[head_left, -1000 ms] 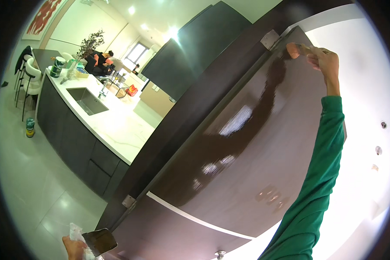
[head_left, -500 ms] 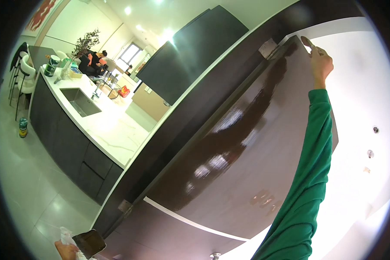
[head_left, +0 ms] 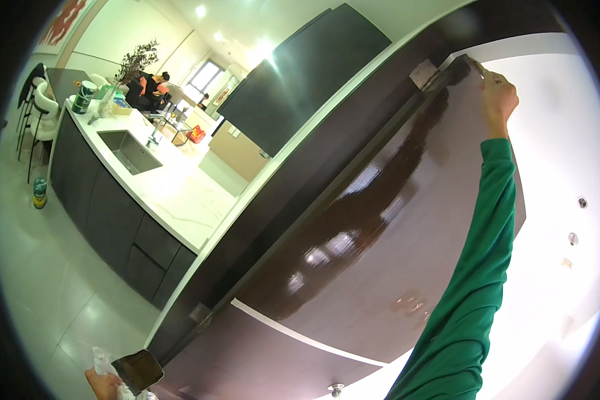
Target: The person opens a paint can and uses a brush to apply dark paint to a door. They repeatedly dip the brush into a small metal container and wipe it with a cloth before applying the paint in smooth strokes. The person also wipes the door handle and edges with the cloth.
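My right hand (head_left: 499, 95) is raised at the upper end of a brown cabinet door (head_left: 440, 213), closed around a paintbrush (head_left: 475, 65). The brush tip lies against the door's top corner. A wet, glossy dark brown band of paint (head_left: 353, 227) runs down the door's hinge side. Across its lower part goes a white strip of tape (head_left: 300, 337), and the wet band ends above it. At the lower left my left hand (head_left: 104, 385) grips a cut-open container (head_left: 139, 372) of brown liquid, wrapped in clear plastic.
A metal hinge (head_left: 423, 75) joins the door to the dark cabinet frame. To the left stands an island with a white worktop (head_left: 180, 200) and a sink (head_left: 130, 152). A can (head_left: 40, 193) stands on the floor. Beyond the island, a person (head_left: 155, 90) sits.
My right hand has shifted the brush slightly, from just off the door's top corner onto it. The whole view has moved a little. My left hand still holds the container.
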Action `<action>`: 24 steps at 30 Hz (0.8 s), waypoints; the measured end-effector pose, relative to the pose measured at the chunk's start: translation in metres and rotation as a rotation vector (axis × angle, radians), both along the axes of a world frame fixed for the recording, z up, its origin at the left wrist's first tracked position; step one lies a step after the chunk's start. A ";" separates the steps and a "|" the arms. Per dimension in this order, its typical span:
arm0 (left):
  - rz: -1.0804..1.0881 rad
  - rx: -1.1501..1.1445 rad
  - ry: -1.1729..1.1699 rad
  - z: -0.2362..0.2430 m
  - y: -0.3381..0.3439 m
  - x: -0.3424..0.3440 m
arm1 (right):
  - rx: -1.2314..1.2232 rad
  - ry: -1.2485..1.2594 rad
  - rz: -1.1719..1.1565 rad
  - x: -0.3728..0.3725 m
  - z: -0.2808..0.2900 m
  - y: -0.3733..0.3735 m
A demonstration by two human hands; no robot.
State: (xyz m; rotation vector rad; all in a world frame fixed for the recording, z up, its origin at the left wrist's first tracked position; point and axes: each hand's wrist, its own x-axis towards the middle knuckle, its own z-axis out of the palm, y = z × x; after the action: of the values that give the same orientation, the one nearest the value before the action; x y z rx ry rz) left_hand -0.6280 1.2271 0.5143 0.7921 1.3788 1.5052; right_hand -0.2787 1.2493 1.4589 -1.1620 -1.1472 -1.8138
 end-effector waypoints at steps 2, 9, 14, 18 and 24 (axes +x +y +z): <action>0.055 -0.006 -0.044 0.009 -0.003 0.002 | 0.008 -0.014 -0.017 0.001 0.009 0.000; 0.042 -0.013 0.062 -0.004 -0.012 0.001 | -0.163 0.132 0.022 -0.007 0.005 0.007; 0.017 -0.048 0.144 -0.007 -0.018 -0.006 | -0.267 0.219 0.156 -0.018 -0.041 -0.008; 0.059 -0.092 0.108 -0.003 -0.018 -0.003 | -0.324 0.220 0.162 -0.023 -0.068 -0.014; -0.014 -0.028 0.039 0.046 -0.026 -0.001 | -0.448 0.263 0.151 -0.036 -0.115 -0.024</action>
State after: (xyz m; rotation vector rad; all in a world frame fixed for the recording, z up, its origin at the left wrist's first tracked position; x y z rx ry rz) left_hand -0.6288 1.2007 0.5607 0.8155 1.4179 1.4636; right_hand -0.3150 1.2257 1.3438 -1.4682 -1.4794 -1.2779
